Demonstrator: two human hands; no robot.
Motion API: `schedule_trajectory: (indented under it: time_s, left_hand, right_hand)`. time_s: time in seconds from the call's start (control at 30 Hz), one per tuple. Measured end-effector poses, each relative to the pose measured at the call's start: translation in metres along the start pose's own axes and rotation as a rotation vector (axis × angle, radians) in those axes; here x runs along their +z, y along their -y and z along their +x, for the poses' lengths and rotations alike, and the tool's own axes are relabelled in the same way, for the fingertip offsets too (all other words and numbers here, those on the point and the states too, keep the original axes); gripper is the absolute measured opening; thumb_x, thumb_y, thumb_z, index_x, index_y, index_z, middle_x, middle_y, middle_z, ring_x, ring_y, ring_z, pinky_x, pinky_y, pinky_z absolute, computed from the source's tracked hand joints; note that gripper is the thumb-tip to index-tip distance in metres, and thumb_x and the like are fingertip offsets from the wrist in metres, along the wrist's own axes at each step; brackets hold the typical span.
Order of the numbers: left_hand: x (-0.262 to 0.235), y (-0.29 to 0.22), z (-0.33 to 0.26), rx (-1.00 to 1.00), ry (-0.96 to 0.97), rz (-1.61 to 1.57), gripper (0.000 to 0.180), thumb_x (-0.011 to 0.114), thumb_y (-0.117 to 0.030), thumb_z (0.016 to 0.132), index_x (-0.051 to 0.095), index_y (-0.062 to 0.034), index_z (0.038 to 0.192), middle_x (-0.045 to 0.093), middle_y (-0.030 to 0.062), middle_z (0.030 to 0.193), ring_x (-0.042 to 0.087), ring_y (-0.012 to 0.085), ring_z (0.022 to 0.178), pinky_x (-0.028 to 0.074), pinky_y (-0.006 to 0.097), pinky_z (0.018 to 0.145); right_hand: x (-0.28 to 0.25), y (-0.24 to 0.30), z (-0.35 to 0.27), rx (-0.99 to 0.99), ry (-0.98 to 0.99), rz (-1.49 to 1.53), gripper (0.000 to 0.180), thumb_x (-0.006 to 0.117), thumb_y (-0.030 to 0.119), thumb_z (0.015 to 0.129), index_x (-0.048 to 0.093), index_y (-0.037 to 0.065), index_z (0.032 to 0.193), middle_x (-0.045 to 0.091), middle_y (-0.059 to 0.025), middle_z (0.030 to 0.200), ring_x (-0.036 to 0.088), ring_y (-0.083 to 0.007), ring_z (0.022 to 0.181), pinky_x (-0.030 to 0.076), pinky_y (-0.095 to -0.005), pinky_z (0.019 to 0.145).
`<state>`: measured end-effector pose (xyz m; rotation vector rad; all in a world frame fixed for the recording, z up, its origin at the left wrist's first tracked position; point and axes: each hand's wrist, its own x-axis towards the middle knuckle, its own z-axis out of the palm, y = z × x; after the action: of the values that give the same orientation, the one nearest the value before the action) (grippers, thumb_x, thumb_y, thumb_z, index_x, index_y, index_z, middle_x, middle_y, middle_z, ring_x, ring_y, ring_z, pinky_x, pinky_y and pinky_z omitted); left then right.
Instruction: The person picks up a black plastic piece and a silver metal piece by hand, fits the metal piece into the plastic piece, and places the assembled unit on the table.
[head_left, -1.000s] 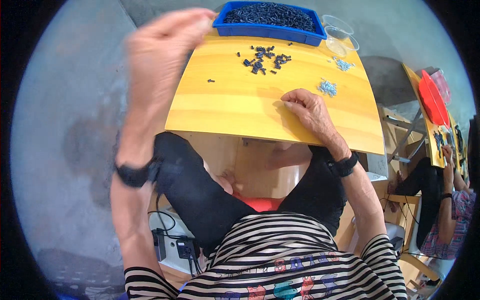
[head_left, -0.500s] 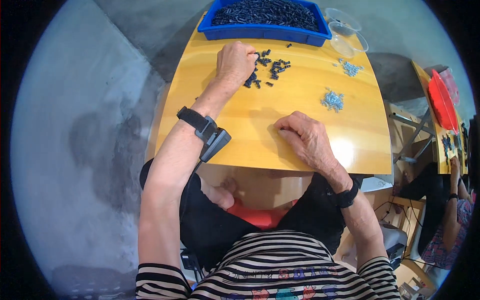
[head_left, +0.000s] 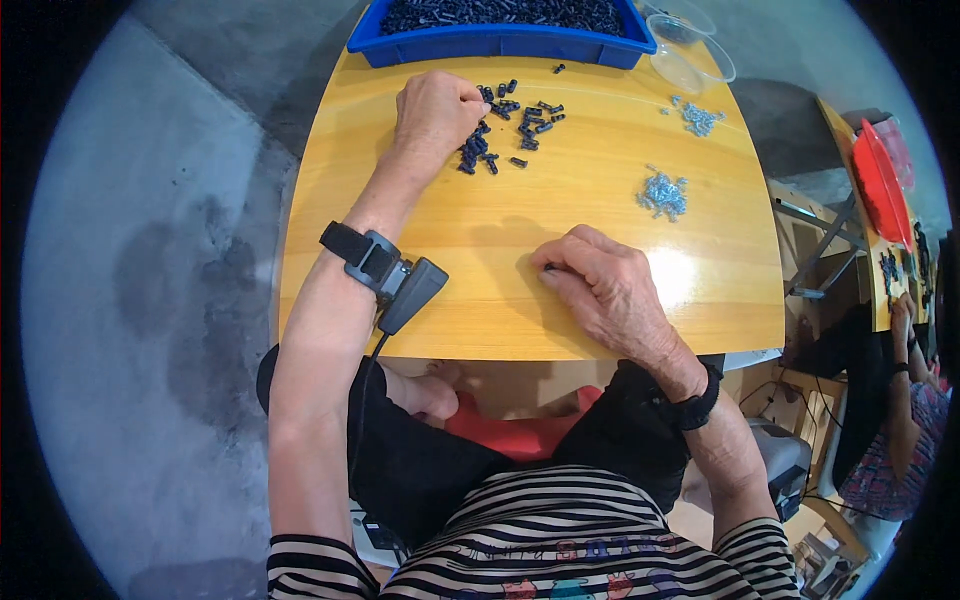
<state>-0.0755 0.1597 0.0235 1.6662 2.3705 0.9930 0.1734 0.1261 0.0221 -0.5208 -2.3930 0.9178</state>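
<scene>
At the left edge of a loose pile of small black plastic pieces [head_left: 478,146], my left hand [head_left: 432,116] bends down with its fingers pinched together. Its fingertips touch the pile, and whatever they may hold is hidden. My right hand [head_left: 606,287] rests closer to me on the yellow wooden table [head_left: 420,230]. Its thumb and forefinger are closed on a small black piece, of which only a dark tip shows. Beyond that hand, to the right, lie a heap of small shiny silvery parts [head_left: 663,195] and a second silvery heap [head_left: 700,120].
A blue tray [head_left: 500,44] full of black pieces stands at the table's far edge. Clear plastic tubs [head_left: 680,68] sit beside it. On the right, another person [head_left: 905,400] works at a neighbouring table with a red basin [head_left: 882,185].
The whole view has shifted a little, so the table and tray appear further left and higher. Both hands keep nearly the same places; the dark tip in my right fingers shows more plainly.
</scene>
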Motion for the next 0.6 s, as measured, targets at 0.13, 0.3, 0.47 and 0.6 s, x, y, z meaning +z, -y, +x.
schedule_trajectory:
  time_s: [0.13, 0.3, 0.47, 0.6]
  left_hand:
    - [0.002, 0.006, 0.003, 0.001, -0.007, -0.025, 0.013, 0.072, -0.016, 0.071, 0.073, -0.0076, 0.08, 0.067, 0.0149, 0.075, 0.066, 0.0291, 0.074, 0.051, 0.037, 0.074]
    - [0.003, 0.007, 0.001, -0.002, 0.042, -0.036, 0.015, 0.073, -0.016, 0.07, 0.073, -0.0078, 0.082, 0.068, 0.0131, 0.076, 0.066, 0.0268, 0.075, 0.051, 0.037, 0.074]
    - [0.003, 0.014, -0.001, 0.038, 0.012, -0.136, 0.021, 0.073, -0.015, 0.07, 0.071, -0.0006, 0.086, 0.069, 0.0102, 0.077, 0.064, 0.0153, 0.067, 0.049, 0.027, 0.063]
    - [0.0, 0.018, -0.004, -0.043, 0.004, -0.355, 0.024, 0.077, -0.015, 0.066, 0.072, -0.0023, 0.085, 0.069, 0.0113, 0.076, 0.065, 0.0154, 0.067, 0.05, 0.025, 0.064]
  right_hand:
    - [0.001, 0.002, 0.001, 0.014, -0.002, -0.003, 0.01, 0.06, 0.006, 0.078, 0.062, 0.006, 0.088, 0.059, -0.0107, 0.077, 0.06, -0.0296, 0.069, 0.049, -0.0373, 0.061]
    - [0.002, 0.0, 0.0, 0.024, 0.011, -0.04, 0.009, 0.061, 0.007, 0.078, 0.062, 0.006, 0.088, 0.059, -0.0107, 0.078, 0.061, -0.0294, 0.069, 0.049, -0.0372, 0.061]
    - [0.003, -0.002, 0.0, 0.011, -0.008, -0.034, 0.009, 0.061, 0.007, 0.078, 0.062, 0.006, 0.088, 0.059, -0.0107, 0.078, 0.06, -0.0295, 0.068, 0.049, -0.0375, 0.061]
    - [0.003, -0.002, 0.001, 0.002, -0.018, -0.012, 0.009, 0.061, 0.007, 0.078, 0.062, 0.006, 0.088, 0.059, -0.0108, 0.078, 0.06, -0.0293, 0.068, 0.049, -0.0376, 0.06]
